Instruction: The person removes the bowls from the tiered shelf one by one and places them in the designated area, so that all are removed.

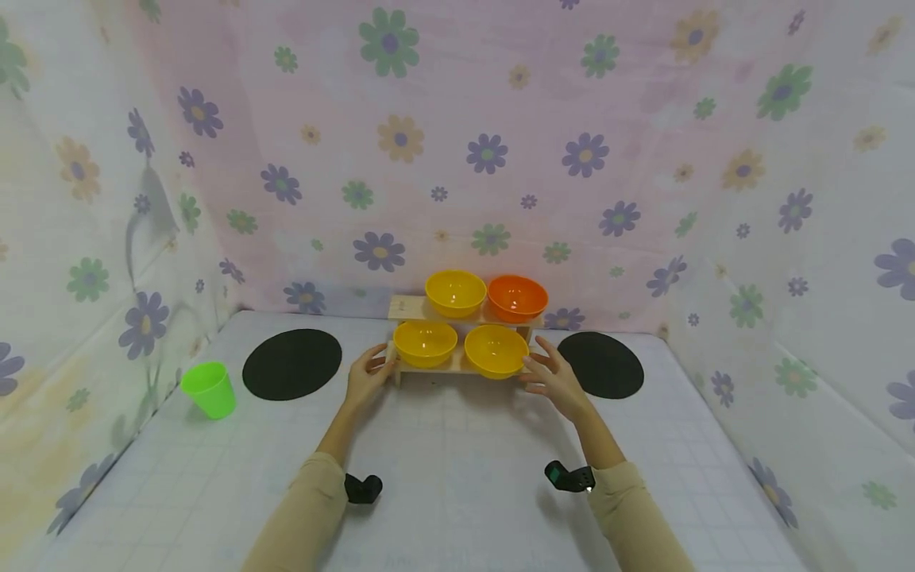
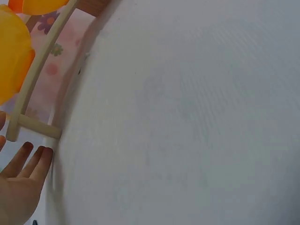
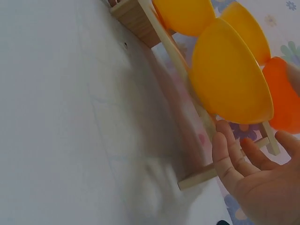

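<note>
A two-tier wooden rack stands against the back. On its upper tier are a yellow bowl and an orange bowl; the lower tier bears two more yellow bowls, left and right. My left hand is at the rack's left end. In the left wrist view, three of its fingers extend just below the rack's leg; the thumb side is cut off. Beside the lower right bowl, my right hand has its fingers spread, fingertips close to the bowl; contact is unclear.
A green cup stands at the far left of the white table. One black round mat lies left of the rack, another black round mat to its right. Flower-patterned cloth encloses the back and sides.
</note>
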`<state>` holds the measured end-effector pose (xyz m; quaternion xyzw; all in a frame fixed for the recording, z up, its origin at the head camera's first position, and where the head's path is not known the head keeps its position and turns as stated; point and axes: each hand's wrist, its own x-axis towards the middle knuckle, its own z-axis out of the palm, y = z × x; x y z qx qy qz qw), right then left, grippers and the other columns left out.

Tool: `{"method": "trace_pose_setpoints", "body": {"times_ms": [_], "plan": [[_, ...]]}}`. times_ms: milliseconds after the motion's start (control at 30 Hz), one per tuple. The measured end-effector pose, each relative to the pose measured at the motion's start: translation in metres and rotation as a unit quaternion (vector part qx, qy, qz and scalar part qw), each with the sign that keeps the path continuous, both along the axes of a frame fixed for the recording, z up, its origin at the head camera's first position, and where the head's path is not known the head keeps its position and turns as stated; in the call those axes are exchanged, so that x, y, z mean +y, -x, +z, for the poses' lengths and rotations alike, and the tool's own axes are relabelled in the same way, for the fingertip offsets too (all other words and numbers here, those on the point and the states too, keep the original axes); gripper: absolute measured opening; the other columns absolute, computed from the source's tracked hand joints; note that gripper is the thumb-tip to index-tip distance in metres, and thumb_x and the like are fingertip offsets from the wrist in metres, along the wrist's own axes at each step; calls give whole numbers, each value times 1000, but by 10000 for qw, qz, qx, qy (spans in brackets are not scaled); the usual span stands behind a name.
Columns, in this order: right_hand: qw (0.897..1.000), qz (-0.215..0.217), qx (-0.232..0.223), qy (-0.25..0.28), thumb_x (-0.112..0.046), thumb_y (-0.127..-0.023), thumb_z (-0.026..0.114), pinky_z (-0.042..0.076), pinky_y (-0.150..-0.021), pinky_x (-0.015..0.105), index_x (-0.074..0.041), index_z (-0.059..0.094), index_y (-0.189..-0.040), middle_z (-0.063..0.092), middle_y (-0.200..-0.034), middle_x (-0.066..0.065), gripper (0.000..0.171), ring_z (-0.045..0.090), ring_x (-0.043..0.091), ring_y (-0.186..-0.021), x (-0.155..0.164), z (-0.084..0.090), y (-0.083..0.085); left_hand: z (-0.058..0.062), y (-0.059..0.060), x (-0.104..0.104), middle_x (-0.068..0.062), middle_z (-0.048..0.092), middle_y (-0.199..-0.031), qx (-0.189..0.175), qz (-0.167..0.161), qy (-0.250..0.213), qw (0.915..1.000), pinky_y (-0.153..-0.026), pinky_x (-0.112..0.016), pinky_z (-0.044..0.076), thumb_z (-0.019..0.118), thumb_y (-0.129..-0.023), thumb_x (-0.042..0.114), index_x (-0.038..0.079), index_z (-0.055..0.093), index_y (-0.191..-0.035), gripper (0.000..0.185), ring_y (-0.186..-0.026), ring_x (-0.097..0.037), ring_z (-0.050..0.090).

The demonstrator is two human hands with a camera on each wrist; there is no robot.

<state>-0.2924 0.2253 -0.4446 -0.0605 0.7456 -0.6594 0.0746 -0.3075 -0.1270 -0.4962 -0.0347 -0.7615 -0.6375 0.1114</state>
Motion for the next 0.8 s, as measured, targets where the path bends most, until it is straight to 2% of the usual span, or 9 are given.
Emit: {"method": "trace_pose_setpoints", "body": {"times_ms": [100,233,400,567,800], "plan": [[9997,36,-91,239,-28,-95,55,44,-94,52,-14,10,-152,30,-146,25,74,51,47,-113,-5,-2,1,-1,3,5,-28,54,-125,-154,121,43,9998,-80,-28,54,63,-89,9,-3,51,-130,45,-108,-38,58],[9995,63,-146,281,-28,-96,54,46,-94,49,-13,11,-152,34,-143,25,72,53,45,-110,-9,-5,3,0,6,7,-26,55,-125,-397,77,-93,9991,-79,-21,52,59,-90,7,1,51,-132,44,-108,-36,59],[9995,-25,-212,221,-31,-96,53,49,-91,42,-13,11,-152,35,-142,25,72,56,39,-107,-14,-5,4,1,8,6,-23,50,-133,-435,-179,-70,9989,-83,-27,51,58,-92,12,2,49,-134,44,-110,-36,57],[9987,-86,-442,256,-33,-96,54,51,-90,36,-16,11,-152,36,-141,23,72,56,37,-106,-20,-7,8,-1,8,5,-18,45,-140,-451,-282,-191,9984,-86,-30,50,59,-93,15,1,49,-134,44,-113,-35,54],[9957,-238,-628,637,-27,-95,56,55,-81,32,-17,15,-151,39,-138,23,70,64,17,-85,-30,-10,11,-6,10,5,-19,46,-139,-460,-293,-359,9979,-90,-33,49,57,-94,13,2,49,-134,42,-114,-34,54]]}}
